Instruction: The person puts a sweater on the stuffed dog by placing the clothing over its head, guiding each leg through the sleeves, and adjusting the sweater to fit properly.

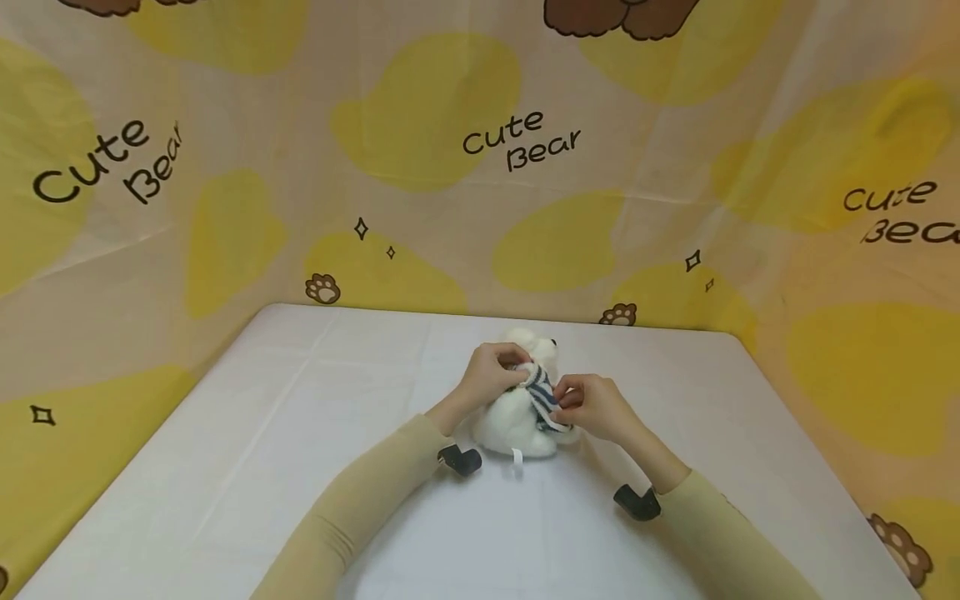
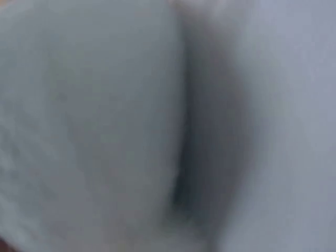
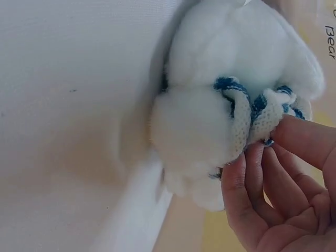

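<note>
A white plush toy (image 1: 502, 429) sits on the table, its head turned toward the back right. A blue-and-white striped knit garment (image 1: 542, 390) lies around its upper body. At the neck, my left hand (image 1: 487, 375) pinches the garment's upper edge. My right hand (image 1: 600, 407) pinches its lower edge on the toy's right side. In the right wrist view, the thumb and fingers of my right hand (image 3: 283, 194) hold the curled knit edge (image 3: 265, 118) beside the white fur (image 3: 191, 131). The left wrist view is a blurred close-up of pale surfaces, with no hand discernible.
The table (image 1: 247, 433) has a white cover. A small white tag (image 1: 517, 460) hangs from the toy's bottom. A printed cloth (image 1: 420, 142) with yellow patches encloses the back and sides. Black wrist cameras (image 1: 637, 502) sit under both forearms.
</note>
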Action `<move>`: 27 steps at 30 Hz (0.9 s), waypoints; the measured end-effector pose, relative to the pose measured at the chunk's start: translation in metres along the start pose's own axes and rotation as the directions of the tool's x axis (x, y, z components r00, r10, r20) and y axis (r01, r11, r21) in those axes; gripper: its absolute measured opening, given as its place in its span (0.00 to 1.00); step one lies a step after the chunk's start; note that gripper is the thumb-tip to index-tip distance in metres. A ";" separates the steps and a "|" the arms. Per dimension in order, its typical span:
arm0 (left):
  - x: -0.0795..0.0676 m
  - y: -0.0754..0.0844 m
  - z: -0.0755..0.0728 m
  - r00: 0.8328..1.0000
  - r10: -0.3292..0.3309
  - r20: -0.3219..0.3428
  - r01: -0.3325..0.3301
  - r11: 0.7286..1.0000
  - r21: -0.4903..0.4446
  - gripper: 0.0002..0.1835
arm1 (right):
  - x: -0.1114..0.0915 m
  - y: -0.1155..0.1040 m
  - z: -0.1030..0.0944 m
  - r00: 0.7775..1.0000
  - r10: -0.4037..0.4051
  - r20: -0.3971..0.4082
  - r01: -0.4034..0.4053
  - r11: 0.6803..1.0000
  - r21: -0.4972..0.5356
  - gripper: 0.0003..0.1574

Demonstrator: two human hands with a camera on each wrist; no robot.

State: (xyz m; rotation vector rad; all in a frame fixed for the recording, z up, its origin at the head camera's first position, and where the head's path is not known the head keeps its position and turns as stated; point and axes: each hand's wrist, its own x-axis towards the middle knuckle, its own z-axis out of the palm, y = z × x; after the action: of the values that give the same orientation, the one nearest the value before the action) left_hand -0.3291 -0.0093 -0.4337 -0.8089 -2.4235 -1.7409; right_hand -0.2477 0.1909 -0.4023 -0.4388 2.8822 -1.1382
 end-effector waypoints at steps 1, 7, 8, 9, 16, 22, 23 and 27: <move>0.000 -0.001 0.000 0.999 -0.032 -0.018 0.031 0.999 -0.027 0.05 | 0.000 -0.001 0.000 1.000 -0.004 0.007 0.004 1.000 -0.004 0.10; 0.001 -0.005 0.005 0.968 -0.228 -0.102 0.196 0.947 -0.255 0.07 | 0.000 -0.003 0.000 0.999 -0.028 0.035 0.029 0.999 -0.042 0.10; 0.001 -0.005 0.005 0.958 -0.264 -0.108 0.222 0.930 -0.294 0.07 | 0.000 -0.004 0.000 0.999 -0.035 0.039 0.037 0.998 -0.049 0.10; 0.000 -0.004 0.004 0.949 -0.297 -0.108 0.249 0.912 -0.326 0.07 | 0.000 -0.004 0.000 0.998 -0.039 0.047 0.041 0.998 -0.055 0.10; -0.001 0.007 -0.013 0.981 -0.174 0.087 0.188 0.963 -0.194 0.07 | 0.002 -0.004 0.006 0.999 -0.032 0.025 0.034 0.996 -0.084 0.11; 0.000 0.030 -0.025 0.954 0.094 0.284 -0.139 0.980 0.143 0.17 | -0.001 -0.008 0.015 0.993 -0.056 -0.107 0.055 0.998 -0.011 0.18; 0.000 0.034 -0.025 0.945 0.123 0.302 -0.187 0.964 0.190 0.19 | -0.002 -0.009 0.016 0.991 -0.064 -0.120 0.065 0.998 -0.003 0.19; 0.001 0.046 -0.021 0.931 0.182 0.317 -0.290 0.896 0.337 0.19 | -0.004 -0.014 0.018 0.982 -0.124 -0.145 0.125 0.992 -0.002 0.17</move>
State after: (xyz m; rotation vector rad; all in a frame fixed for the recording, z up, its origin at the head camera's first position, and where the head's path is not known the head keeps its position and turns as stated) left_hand -0.3153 -0.0174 -0.3859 -1.2976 -2.5678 -1.0812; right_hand -0.2387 0.1702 -0.4065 -0.5671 3.0110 -1.2479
